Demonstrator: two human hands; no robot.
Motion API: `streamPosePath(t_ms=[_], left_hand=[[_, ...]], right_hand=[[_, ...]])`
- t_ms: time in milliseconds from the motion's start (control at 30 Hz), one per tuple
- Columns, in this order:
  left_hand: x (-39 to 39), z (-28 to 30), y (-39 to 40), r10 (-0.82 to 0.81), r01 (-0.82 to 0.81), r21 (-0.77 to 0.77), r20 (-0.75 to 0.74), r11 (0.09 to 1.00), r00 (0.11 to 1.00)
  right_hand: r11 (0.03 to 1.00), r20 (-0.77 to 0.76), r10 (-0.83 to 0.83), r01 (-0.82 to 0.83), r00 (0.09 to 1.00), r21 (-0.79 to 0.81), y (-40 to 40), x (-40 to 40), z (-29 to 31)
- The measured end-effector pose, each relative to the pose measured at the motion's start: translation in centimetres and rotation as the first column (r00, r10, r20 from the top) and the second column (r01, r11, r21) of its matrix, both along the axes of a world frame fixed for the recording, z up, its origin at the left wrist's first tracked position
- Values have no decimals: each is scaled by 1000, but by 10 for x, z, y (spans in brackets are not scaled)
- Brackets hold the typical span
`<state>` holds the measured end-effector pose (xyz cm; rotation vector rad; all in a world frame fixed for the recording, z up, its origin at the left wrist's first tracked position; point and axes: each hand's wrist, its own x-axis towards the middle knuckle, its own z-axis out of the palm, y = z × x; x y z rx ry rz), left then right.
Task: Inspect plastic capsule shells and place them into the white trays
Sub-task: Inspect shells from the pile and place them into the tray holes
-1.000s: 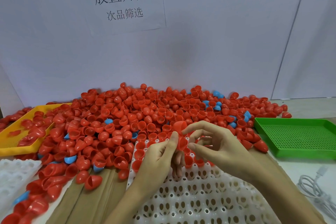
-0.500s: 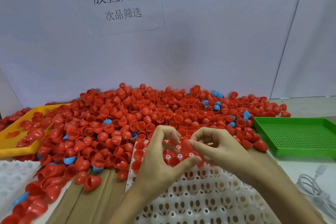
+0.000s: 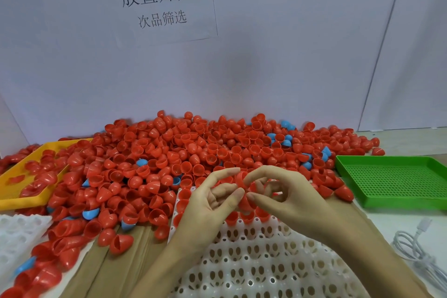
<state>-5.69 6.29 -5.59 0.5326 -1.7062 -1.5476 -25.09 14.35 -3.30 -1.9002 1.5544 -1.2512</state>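
Observation:
A big heap of red capsule shells (image 3: 193, 152), with a few blue ones mixed in, covers the table's middle. In front of it lies a white tray (image 3: 254, 268) full of holes; a few red shells sit in its far rows. Above those rows my left hand (image 3: 212, 203) and my right hand (image 3: 285, 198) meet, and both pinch a red shell (image 3: 243, 188) between thumb and fingers. My right hand also keeps something red tucked in its curled fingers.
A yellow tray (image 3: 14, 176) with red shells stands at the left. On the right sits a green perforated tray (image 3: 396, 181). Another white tray (image 3: 17, 232) shows at the lower left, and a white cable (image 3: 416, 249) lies at the lower right. Cardboard strips (image 3: 101, 268) lie under the shells.
My hands came together again over the tray's far rows after parting slightly half a second ago. They now hold a shell between them a little higher than before.

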Motion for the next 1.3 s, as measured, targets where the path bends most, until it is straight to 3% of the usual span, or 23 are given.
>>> streamPosePath(t_ms=[167,400,533,733,867,1167,1233,1300], left_hand=[[-3,0,3,22,-22,-9,35,1000,999],[-6,-4,3,15,-6,-43,213,999,977],[-4,-5,2,-4,13,-38,213,999,977],[-4,-8,2,-29,71,-124,316,990,948],[-4,-9,1,-23,85,-161,353,983,935],[-8,8,-13,-108,128,-20,416,992,903],[-13,16,-27,-65,76,-9,418,997,906],[-24,23,-49,98,-58,-112,397,992,912]], right_hand=[[994,-83,-113,112,990,-20,-2,-26,4],[934,-210,-105,169,972,315,8,-98,-1],[914,-229,-26,116,973,388,7,-99,-6],[941,-195,4,62,981,332,6,-96,-6],[950,-249,-45,119,967,288,1,-92,-11],[956,-330,-177,242,927,167,-7,-71,-16],[955,-333,-181,246,925,166,-7,-72,-17],[956,-326,-186,248,927,160,-7,-72,-17]])
